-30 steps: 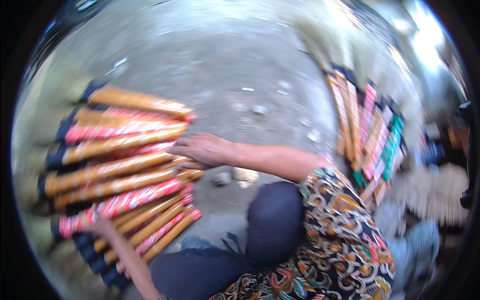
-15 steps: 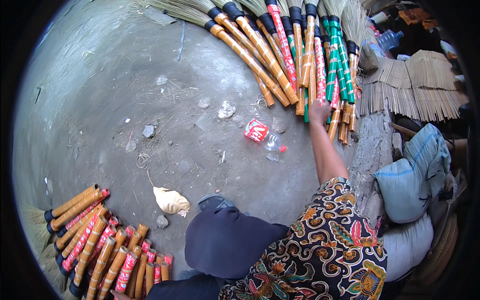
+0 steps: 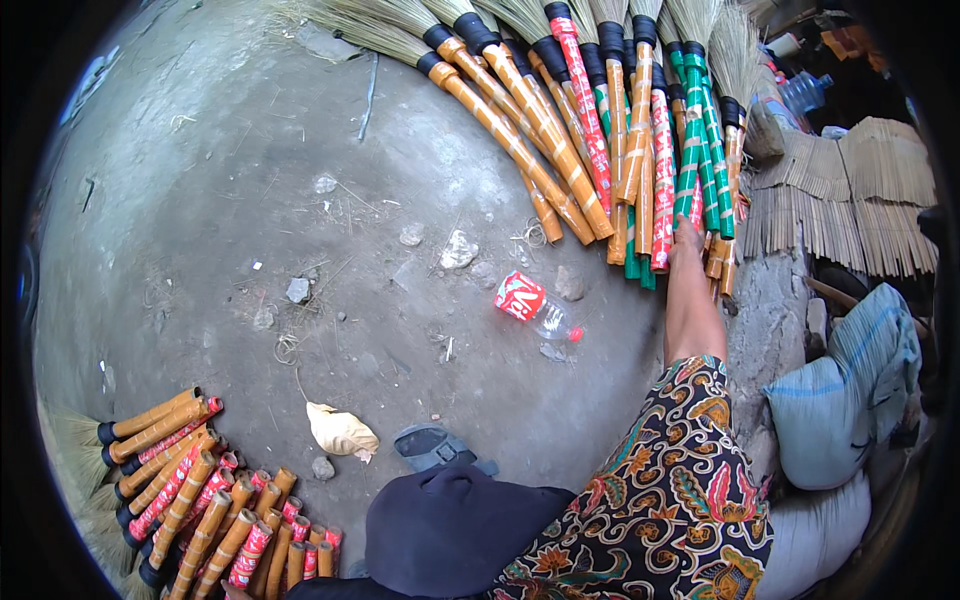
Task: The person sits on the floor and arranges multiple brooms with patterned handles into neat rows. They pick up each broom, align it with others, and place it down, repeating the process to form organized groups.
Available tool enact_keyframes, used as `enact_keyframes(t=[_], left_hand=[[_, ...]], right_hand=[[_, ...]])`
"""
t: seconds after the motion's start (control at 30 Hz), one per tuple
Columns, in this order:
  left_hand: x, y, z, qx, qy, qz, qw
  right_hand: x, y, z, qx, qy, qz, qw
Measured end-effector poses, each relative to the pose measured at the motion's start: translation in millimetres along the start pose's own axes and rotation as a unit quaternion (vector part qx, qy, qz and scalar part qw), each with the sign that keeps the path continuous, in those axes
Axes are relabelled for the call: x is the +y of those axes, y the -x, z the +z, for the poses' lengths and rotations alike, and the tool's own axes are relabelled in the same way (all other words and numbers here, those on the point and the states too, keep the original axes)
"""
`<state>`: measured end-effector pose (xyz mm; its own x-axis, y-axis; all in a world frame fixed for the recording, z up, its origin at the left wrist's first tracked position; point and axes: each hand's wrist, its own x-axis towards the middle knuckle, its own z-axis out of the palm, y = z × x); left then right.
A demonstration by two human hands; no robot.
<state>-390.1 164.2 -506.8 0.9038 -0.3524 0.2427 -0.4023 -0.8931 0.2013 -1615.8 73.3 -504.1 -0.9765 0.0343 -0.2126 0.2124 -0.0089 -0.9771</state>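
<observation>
At the upper right, my right hand (image 3: 686,238) closes at the lower end of a green-wrapped broom handle (image 3: 689,150). A red-wrapped broom handle (image 3: 661,190) lies just left of it. Around these, several brooms (image 3: 540,125) with brown, red and green handles lie fanned out, their pale bristles pointing away from me. Only a sliver of my left hand (image 3: 236,592) shows at the lower edge, beside a second pile of brooms (image 3: 205,500) with brown and red handles; its fingers are hidden.
A plastic bottle (image 3: 540,308) with a red label lies mid-floor. Stones (image 3: 459,250) and a pale cloth-like scrap (image 3: 340,430) are scattered about. My dark-clothed knee (image 3: 450,530) and a sandal (image 3: 440,448) are near. Stuffed sacks (image 3: 830,400) and flat slatted bundles (image 3: 840,190) line the right.
My right hand has shifted right, from the end of the red-handled broom to the green handle. That red handle now reaches nearer to me. The whole view has tilted slightly.
</observation>
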Motion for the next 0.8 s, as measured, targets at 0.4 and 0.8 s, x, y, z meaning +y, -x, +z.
enact_keyframes(t=[0.4,0.8], left_hand=[[-24.7,1.1,-4.1,-0.003,-0.008,-0.031,0.999],[-40.2,3.2,-5.4,-0.003,-0.011,-0.044,0.999]], right_hand=[[-5.7,-10.7,-12.4,-0.022,0.139,-0.025,0.990],[1.2,-30.3,6.9,-0.043,0.227,0.008,0.973]])
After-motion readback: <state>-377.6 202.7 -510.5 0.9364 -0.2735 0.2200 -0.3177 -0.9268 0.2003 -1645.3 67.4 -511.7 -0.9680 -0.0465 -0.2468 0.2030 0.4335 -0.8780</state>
